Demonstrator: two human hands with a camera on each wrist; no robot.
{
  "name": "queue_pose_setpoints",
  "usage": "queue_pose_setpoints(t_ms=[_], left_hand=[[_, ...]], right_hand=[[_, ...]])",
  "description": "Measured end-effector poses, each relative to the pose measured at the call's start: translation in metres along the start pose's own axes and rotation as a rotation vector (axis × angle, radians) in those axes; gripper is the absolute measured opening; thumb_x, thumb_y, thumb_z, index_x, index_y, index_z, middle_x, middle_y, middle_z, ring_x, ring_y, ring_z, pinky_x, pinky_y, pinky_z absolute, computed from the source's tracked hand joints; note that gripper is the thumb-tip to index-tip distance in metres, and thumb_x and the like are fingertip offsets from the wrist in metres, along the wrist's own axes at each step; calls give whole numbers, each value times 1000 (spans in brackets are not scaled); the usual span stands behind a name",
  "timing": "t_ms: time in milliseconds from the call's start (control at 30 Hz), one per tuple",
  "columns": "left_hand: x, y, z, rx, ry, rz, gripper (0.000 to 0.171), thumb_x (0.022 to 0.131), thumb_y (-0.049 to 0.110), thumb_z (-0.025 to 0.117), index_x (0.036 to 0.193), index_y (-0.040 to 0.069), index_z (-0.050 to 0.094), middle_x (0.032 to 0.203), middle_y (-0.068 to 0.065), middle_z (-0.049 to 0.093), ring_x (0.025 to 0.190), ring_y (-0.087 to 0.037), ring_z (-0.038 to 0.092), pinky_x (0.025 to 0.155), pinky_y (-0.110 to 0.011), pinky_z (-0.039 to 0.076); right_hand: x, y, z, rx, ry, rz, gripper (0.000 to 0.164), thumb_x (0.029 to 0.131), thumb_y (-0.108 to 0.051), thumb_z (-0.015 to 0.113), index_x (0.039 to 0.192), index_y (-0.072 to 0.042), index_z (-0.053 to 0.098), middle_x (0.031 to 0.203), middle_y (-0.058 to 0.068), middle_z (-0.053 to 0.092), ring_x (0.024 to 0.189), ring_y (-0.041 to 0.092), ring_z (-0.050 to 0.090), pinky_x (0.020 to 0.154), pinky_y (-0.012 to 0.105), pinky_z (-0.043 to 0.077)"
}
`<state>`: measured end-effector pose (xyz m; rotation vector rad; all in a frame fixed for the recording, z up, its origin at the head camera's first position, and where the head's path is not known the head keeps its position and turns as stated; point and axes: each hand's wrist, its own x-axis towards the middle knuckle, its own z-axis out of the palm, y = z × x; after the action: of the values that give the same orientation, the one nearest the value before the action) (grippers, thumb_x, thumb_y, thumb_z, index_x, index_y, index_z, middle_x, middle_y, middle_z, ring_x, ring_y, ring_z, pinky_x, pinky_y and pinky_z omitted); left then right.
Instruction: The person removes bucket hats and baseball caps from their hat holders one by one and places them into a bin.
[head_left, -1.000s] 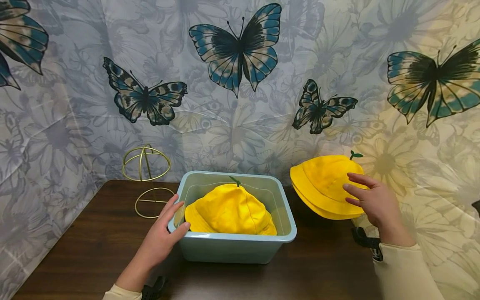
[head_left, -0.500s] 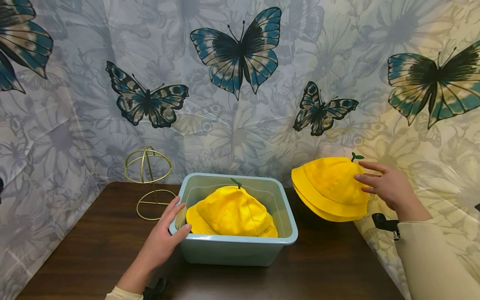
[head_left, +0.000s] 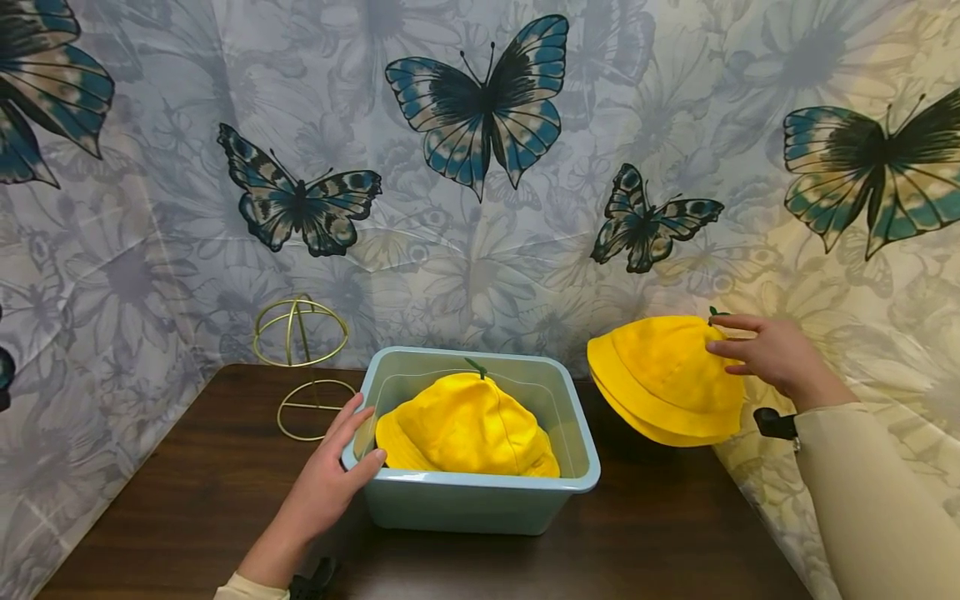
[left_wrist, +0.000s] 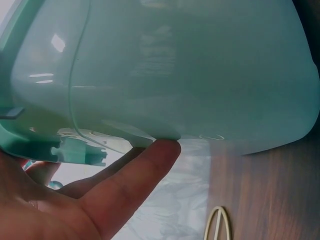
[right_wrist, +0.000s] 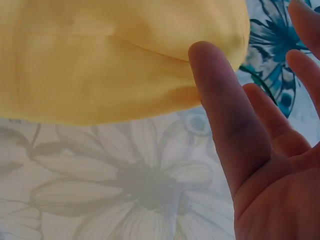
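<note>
A yellow bucket hat (head_left: 468,425) with a green sprout on top sits inside the pale blue-green plastic bin (head_left: 465,504). My left hand (head_left: 330,475) rests at the bin's left front corner, thumb by the rim and extended fingers along the left side; the left wrist view has a fingertip against the bin wall (left_wrist: 200,75). To the right, a second yellow bucket hat (head_left: 660,375) stands tilted above the table, whatever is under it hidden. My right hand (head_left: 780,358) is at its crown with fingers extended and spread, close by the sprout. In the right wrist view the thumb (right_wrist: 225,110) overlaps the hat's fabric.
A gold wire stand (head_left: 300,367) with rounded hoops stands on the dark wooden table (head_left: 187,483), left of the bin. Behind everything hangs a cloth backdrop (head_left: 480,275) printed with butterflies and flowers.
My right hand has moved right and slightly up, from the hat's side to near its sprout. My left hand has stayed at the bin's corner.
</note>
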<state>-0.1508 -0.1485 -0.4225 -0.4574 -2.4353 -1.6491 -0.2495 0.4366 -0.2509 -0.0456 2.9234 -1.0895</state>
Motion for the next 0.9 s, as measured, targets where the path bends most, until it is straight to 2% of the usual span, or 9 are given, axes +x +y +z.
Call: queue_pose_setpoints(t_ms=[133,367,500,733,900], left_hand=[[0,-1,0,4,6,-2,58,98,26,63,149,5,44,164,-5,15,146,-40,16,105,-70,23],[0,-1,0,6,-1,-11,59,98,27,63,150,5,42,165,-5,14,146,-41,15,104,-71,23],[1,-2,0,13,4,-14,61,98,30,64,150,6,43,165,-4,15,146,-40,16,105,-71,24],[3,-2,0,20,8,-11,61,97,30,65,150,7,44,165,-5,15,146,-39,18,105,-70,24],[2,-2,0,26,11,-13,60,97,29,64,150,8,44,164,-3,16,146,-39,18,105,-70,24]], right_hand=[[8,-1,-1,-32,-8,34,79,96,-40,66,155,0,31,152,39,21,120,49,53,86,45,53],[17,2,-3,-53,-19,85,85,92,-44,70,154,-1,31,152,41,17,125,53,46,87,47,52],[22,5,-5,-83,-11,68,84,93,-46,69,153,1,33,149,42,22,120,50,52,85,46,54],[31,4,-8,-85,-5,55,80,95,-42,68,152,2,35,151,40,21,120,50,52,83,43,55],[37,3,-8,-133,-9,21,75,96,-40,67,149,5,39,148,39,28,113,47,58,79,41,57]])
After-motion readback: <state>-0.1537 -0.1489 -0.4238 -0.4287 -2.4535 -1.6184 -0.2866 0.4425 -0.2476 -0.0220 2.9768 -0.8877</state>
